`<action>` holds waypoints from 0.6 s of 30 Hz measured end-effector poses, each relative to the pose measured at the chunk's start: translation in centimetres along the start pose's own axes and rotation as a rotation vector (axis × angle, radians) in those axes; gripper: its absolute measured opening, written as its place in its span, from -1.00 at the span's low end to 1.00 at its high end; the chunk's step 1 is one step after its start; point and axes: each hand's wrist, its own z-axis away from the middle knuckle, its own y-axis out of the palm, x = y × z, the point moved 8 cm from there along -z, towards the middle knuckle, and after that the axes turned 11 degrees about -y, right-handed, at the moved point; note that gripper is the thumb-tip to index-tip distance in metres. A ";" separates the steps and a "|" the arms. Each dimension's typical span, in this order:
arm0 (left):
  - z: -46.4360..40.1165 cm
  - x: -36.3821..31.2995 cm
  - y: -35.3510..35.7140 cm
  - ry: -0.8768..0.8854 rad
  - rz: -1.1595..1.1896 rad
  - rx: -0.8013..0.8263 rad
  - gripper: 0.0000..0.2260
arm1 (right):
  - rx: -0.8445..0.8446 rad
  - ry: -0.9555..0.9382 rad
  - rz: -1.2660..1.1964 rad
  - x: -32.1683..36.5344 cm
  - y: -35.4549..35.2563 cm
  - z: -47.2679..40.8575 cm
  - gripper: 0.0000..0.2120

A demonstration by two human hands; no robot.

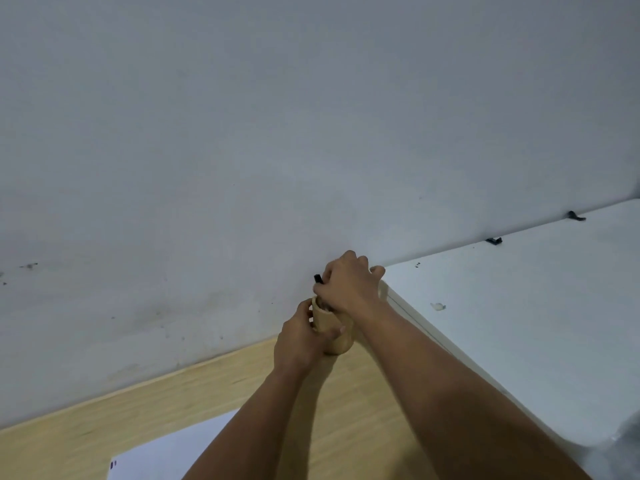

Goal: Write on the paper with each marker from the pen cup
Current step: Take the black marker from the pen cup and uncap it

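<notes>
A light wooden pen cup (pixel 335 332) stands on the wooden desk (pixel 104 431) against the wall. My left hand (pixel 300 341) wraps around the cup's side. Just above the cup's mouth, my right hand (pixel 348 282) is closed around a black marker (pixel 318 279), whose dark end sticks out to the left of my fingers. The cup's inside is mostly hidden by that hand. A white sheet of paper (pixel 173 455) lies near the bottom edge, partly under my left forearm, with small dark marks at its left corner.
A white cabinet top (pixel 519 323) stands higher than the desk on the right, with small black clips at its back edge. A pale grey wall (pixel 242 133) fills the view behind the desk.
</notes>
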 end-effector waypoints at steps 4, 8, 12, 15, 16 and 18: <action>0.7 -0.5 -0.8 0.015 -0.034 -0.011 -0.24 | -0.297 0.028 -0.343 0.5 -5.2 1.1 -0.81; 2.2 -0.5 -3.6 -0.002 -0.030 -0.065 -0.24 | -0.497 0.021 -0.833 1.5 -9.8 1.7 -0.87; 4.4 -1.0 -8.7 0.018 0.011 -0.159 -0.48 | -0.391 0.003 -1.113 4.3 -10.4 3.0 -0.89; 6.6 -0.6 -13.5 0.012 0.101 -0.244 -0.57 | -0.112 0.048 -1.116 7.4 -6.3 5.6 -0.84; 7.4 -0.1 -15.2 0.000 0.134 -0.267 -0.55 | -0.014 0.051 -1.124 8.5 -4.5 6.6 -0.83; 9.2 1.1 -18.1 -0.045 0.207 -0.282 -0.46 | 0.159 0.010 -1.137 10.9 -1.4 8.8 -0.83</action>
